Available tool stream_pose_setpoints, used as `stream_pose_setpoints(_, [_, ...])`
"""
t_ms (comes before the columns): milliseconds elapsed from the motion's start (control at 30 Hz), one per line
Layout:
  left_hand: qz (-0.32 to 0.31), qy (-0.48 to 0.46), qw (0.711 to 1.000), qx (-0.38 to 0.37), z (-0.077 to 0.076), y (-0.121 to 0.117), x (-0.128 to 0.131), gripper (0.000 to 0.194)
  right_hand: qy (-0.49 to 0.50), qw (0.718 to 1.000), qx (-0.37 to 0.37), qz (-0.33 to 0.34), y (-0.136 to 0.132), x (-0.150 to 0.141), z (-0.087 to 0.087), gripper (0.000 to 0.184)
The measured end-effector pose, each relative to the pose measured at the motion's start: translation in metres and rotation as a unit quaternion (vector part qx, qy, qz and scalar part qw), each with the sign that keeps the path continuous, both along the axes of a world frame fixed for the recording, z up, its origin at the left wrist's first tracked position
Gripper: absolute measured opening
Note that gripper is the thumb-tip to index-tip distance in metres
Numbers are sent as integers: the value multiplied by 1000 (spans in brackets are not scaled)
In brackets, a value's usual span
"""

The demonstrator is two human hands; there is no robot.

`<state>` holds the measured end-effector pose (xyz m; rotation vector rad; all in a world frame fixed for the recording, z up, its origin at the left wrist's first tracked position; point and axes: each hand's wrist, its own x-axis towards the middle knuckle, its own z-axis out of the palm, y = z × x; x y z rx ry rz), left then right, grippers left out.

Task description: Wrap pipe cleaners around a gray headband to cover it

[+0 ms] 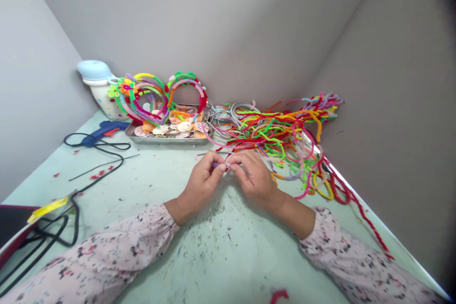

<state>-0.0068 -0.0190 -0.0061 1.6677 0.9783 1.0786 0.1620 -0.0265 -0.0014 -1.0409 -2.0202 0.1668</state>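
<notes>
In the head view, my left hand (203, 179) and my right hand (254, 176) meet over the middle of the table, fingertips nearly touching. Both are closed in a pinch on a small pale purple pipe cleaner (228, 165). A purple bit of it shows by the left fingers, and a little red shows just below the fingertips. Much of the held piece is hidden by my fingers. Just beyond my right hand lies a heap of coloured pipe cleaners (274, 128), tangled with thin grey hoops (244, 111).
A metal tray (167, 140) of shells stands at the back, with pipe-cleaner-wrapped headbands (149, 97) on it. Left of it are a white cup with a blue lid (94, 71), a blue glue gun (103, 133) and looping black cable (117, 164). A red scrap (280, 295) lies in front.
</notes>
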Motion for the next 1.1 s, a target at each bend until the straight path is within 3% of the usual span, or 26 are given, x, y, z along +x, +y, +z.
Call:
stream_pose_setpoints(300, [-1,12,1000,5,-2,2,0,17,30,996,-81,25,-1,1,2,14])
stream_pose_setpoints(700, [-6,26,999,19,-3,2,0,18,35,992,-116,24,0,1,2,15])
stream_pose_setpoints(1100, [-4,28,999,15,-2,2,0,18,26,994,-104,38,0,1,1,18])
